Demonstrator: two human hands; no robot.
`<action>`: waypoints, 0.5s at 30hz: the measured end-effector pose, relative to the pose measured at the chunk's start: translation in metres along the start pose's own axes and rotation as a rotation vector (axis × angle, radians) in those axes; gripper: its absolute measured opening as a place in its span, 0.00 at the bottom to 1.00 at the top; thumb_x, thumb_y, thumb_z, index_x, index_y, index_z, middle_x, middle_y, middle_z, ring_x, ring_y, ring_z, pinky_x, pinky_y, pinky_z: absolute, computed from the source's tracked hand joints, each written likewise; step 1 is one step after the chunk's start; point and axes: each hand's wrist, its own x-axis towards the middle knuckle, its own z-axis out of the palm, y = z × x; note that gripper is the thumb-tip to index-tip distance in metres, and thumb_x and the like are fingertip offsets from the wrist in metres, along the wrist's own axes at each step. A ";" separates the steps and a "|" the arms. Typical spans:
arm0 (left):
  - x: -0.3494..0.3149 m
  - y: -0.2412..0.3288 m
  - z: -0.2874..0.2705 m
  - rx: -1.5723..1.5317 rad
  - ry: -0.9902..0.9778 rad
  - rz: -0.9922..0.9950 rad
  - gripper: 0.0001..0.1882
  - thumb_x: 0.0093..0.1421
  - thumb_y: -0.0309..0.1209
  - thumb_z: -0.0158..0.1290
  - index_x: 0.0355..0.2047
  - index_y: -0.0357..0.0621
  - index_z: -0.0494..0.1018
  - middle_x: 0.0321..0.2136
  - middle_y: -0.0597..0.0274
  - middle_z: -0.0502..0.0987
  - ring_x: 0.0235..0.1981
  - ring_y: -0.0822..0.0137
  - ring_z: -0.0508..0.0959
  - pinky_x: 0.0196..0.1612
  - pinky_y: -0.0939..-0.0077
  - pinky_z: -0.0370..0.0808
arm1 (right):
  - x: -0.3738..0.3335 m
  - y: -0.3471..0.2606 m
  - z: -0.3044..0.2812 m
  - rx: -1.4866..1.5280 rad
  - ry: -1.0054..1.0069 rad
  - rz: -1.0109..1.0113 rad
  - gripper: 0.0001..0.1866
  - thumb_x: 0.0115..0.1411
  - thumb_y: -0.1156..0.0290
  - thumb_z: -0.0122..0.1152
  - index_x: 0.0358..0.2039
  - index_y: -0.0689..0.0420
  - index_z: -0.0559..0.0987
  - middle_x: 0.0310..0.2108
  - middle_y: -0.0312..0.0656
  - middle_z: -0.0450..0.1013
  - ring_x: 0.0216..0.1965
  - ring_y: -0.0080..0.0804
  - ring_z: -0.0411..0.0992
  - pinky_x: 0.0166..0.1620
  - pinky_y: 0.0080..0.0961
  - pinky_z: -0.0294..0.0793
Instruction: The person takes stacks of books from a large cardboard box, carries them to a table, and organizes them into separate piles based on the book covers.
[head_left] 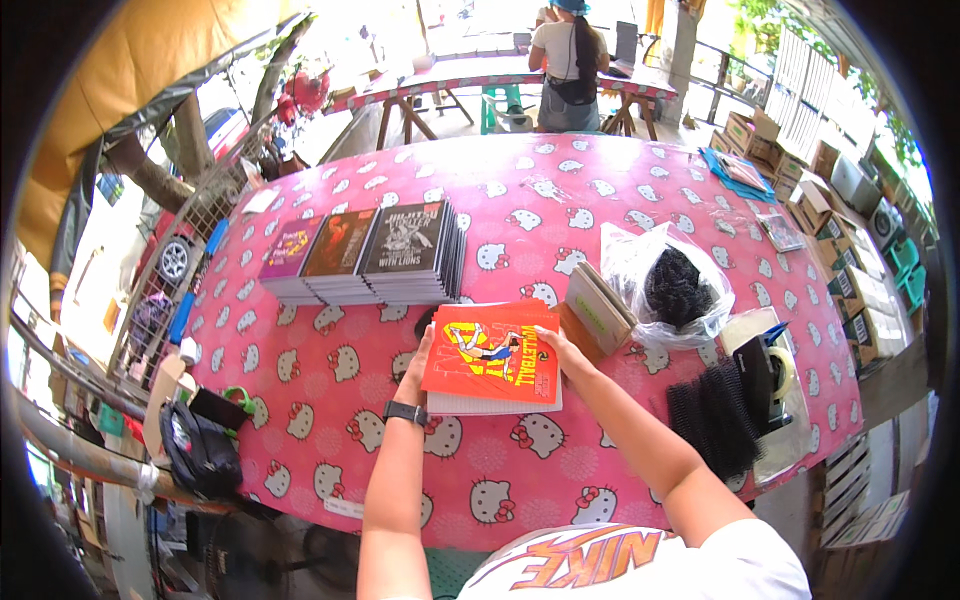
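While your left hand grips the left edge of the orange notebook, fingers curled on it, your right hand clasps its upper right edge. It lies on the pink table, just below the book stacks.

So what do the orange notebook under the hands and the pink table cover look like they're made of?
Orange notebook: glossy printed card cover over a white paper block, whose page edges show below. Table cover: probably wipeable vinyl or oilcloth, given the soft sheen and smooth drape over the table's edges.
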 end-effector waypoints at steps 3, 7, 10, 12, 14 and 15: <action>-0.020 0.007 -0.009 0.106 0.191 0.121 0.36 0.60 0.57 0.32 0.55 0.38 0.59 0.53 0.55 0.63 0.52 0.66 0.65 0.54 0.71 0.61 | 0.021 -0.004 -0.012 -0.183 0.034 -0.069 0.35 0.53 0.49 0.54 0.54 0.59 0.58 0.53 0.47 0.57 0.51 0.31 0.61 0.54 0.29 0.57; -0.050 -0.058 0.025 0.173 0.589 0.886 0.35 0.62 0.54 0.28 0.55 0.35 0.57 0.50 0.53 0.66 0.51 0.62 0.66 0.54 0.70 0.60 | 0.039 -0.012 -0.021 -0.126 0.058 -0.392 0.37 0.55 0.46 0.50 0.56 0.59 0.59 0.55 0.46 0.56 0.54 0.30 0.56 0.56 0.26 0.53; -0.036 -0.090 0.039 0.296 0.793 0.973 0.33 0.63 0.52 0.31 0.51 0.31 0.59 0.46 0.51 0.67 0.46 0.62 0.68 0.49 0.70 0.63 | 0.058 -0.015 -0.006 -0.070 -0.013 -0.455 0.29 0.58 0.48 0.46 0.47 0.63 0.71 0.46 0.44 0.67 0.47 0.29 0.63 0.50 0.23 0.60; -0.027 -0.088 0.041 0.303 0.878 0.930 0.30 0.63 0.50 0.32 0.47 0.30 0.61 0.43 0.52 0.68 0.43 0.63 0.68 0.47 0.70 0.64 | 0.077 -0.012 -0.003 0.047 -0.066 -0.364 0.28 0.59 0.48 0.44 0.32 0.65 0.77 0.35 0.43 0.72 0.37 0.27 0.68 0.44 0.23 0.65; -0.013 -0.079 0.052 0.306 0.959 0.876 0.28 0.64 0.48 0.33 0.44 0.30 0.63 0.40 0.53 0.69 0.40 0.64 0.68 0.44 0.70 0.65 | 0.096 -0.011 -0.002 0.070 0.085 -0.401 0.25 0.59 0.52 0.46 0.19 0.61 0.75 0.22 0.37 0.71 0.25 0.22 0.67 0.32 0.20 0.66; -0.006 -0.073 0.062 0.335 1.010 0.939 0.25 0.64 0.46 0.35 0.39 0.31 0.64 0.38 0.54 0.69 0.37 0.65 0.68 0.42 0.69 0.65 | 0.104 -0.011 -0.007 0.063 0.141 -0.351 0.23 0.59 0.54 0.48 0.17 0.59 0.74 0.19 0.34 0.69 0.22 0.20 0.65 0.28 0.19 0.64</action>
